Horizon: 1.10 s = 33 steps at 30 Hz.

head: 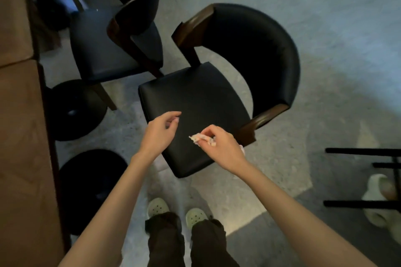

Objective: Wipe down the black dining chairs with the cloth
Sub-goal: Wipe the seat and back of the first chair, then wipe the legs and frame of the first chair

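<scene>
Over the seat of the nearer black chair (195, 102), the right hand (221, 147) pinches a small crumpled pale cloth (200, 138) in curled fingers; the left hand (159, 131), at its nine o'clock, hangs loosely curled and holds nothing. A second black chair (104, 50) stands at the first's ten o'clock, beside the table (19, 115).

The nearest chair's flat black padded seat (195, 110) lies open under and ahead of my left hand (159, 130) and right hand (219, 143). Its curved black backrest (275, 54) walls the seat's right and upper sides, ending in dark wooden arm tips (262, 118). A second black chair (104, 50) crowds in from upper left. The brown bench (19, 136) and two round black bases (76, 110) block the left edge. Grey floor (336, 17) is open upper right; black metal bars (364, 150) close the lower right.
</scene>
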{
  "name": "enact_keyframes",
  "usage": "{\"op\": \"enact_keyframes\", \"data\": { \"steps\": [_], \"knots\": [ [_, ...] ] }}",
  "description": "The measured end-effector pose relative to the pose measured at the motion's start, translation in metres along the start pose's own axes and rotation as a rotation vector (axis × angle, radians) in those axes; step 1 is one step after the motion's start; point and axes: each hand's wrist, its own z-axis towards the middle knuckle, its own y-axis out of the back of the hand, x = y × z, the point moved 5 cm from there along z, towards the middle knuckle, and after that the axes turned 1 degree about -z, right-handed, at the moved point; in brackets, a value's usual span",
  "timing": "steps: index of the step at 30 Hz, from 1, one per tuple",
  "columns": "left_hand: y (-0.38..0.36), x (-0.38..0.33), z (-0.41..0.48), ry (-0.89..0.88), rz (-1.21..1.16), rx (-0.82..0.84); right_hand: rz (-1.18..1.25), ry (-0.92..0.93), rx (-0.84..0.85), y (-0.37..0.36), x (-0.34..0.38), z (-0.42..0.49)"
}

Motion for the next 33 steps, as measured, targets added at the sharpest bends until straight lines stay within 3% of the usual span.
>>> {"op": "enact_keyframes", "data": {
  "steps": [6, 12, 19, 25, 28, 31, 33],
  "knots": [
    [-0.026, -0.059, -0.033, 0.007, -0.151, 0.144, 0.373, -0.258, -0.216, 0.061, -0.029, -0.062],
    [-0.063, -0.076, -0.036, -0.013, -0.148, 0.348, 0.434, -0.391, -0.427, 0.094, -0.058, -0.095],
    [-0.089, -0.098, -0.017, -0.065, -0.168, 0.473, 0.169, -0.213, -0.668, 0.156, -0.047, -0.061],
    [-0.123, -0.103, 0.011, -0.082, -0.193, 0.477, -0.119, -0.053, -0.729, 0.175, -0.061, -0.004],
    [-0.139, -0.102, 0.032, -0.109, -0.231, 0.430, -0.234, 0.018, -0.673, 0.171, -0.082, 0.029],
    [-0.157, -0.102, 0.053, -0.174, -0.249, 0.375, -0.355, 0.105, -0.500, 0.154, -0.113, 0.048],
    [-0.169, -0.108, 0.064, -0.254, -0.257, 0.350, -0.377, 0.214, -0.495, 0.151, -0.129, 0.050]
  ]
}}
